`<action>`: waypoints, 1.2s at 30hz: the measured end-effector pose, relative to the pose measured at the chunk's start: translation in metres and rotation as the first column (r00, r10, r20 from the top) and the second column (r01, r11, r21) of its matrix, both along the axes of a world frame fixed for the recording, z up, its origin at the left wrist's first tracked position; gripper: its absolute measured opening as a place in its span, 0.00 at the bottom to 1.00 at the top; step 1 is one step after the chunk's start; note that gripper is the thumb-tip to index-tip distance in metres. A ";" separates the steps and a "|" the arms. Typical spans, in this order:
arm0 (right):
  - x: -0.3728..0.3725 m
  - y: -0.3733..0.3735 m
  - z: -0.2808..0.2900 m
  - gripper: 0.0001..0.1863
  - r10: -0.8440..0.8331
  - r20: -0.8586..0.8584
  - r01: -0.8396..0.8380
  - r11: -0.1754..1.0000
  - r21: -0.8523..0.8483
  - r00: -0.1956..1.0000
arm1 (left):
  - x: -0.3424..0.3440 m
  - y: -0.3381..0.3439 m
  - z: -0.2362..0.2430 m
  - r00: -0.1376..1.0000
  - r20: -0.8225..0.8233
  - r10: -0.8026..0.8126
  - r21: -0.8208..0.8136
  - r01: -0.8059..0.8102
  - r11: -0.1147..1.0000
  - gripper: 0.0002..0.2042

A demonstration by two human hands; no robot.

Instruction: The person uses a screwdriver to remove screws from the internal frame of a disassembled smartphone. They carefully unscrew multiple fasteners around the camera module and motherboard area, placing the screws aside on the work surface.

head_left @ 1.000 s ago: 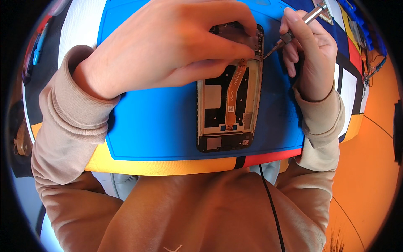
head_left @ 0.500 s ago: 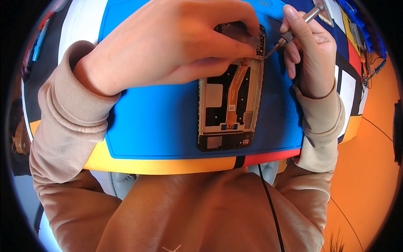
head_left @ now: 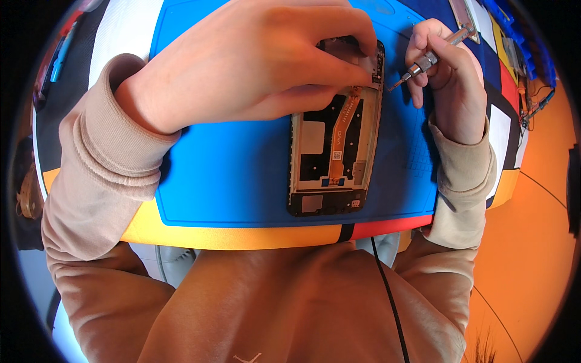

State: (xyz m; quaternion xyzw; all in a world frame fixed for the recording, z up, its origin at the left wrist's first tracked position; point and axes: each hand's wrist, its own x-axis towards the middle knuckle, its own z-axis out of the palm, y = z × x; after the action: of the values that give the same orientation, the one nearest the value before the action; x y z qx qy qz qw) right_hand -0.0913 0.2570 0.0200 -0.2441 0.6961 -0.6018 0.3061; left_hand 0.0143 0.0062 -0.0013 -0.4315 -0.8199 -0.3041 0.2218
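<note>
An opened phone frame (head_left: 311,203) lies upright on a blue work mat, its innards exposed. Down its middle runs an orange-brown ribbon cable (head_left: 340,130). My left hand (head_left: 260,66) reaches over the frame's upper part, its thumb and fingers bent and gripping there; it hides much of that end. In my right hand (head_left: 463,85) is a small metal precision screwdriver (head_left: 426,61), held slanting between thumb and fingers. Its thin tip points down toward the frame's right edge, a little apart from it.
The blue mat (head_left: 224,181) covers most of the tabletop, over a cloth of yellow, red, white and black blocks. Pens (head_left: 62,54) lie at the far left. Blue bins (head_left: 514,36) and a thin cable (head_left: 540,104) are at the right edge.
The screwdriver tip has drawn off the frame's right edge, and my right-hand fingers have shifted round the handle. The frame and my left hand appear slightly further right in the picture.
</note>
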 end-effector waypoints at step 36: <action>0.027 0.019 -0.005 0.18 -0.013 -0.549 -0.046 0.995 -0.094 0.835 | -0.020 -0.013 -0.010 0.996 0.048 0.073 -0.128 -0.067 0.990 0.21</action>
State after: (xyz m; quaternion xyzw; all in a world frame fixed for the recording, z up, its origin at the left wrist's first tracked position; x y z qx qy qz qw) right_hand -0.0642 0.2763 0.0154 -0.4278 0.7205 -0.5390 0.0857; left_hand -0.0061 -0.0065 -0.0117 -0.4075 -0.8576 -0.2548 0.1832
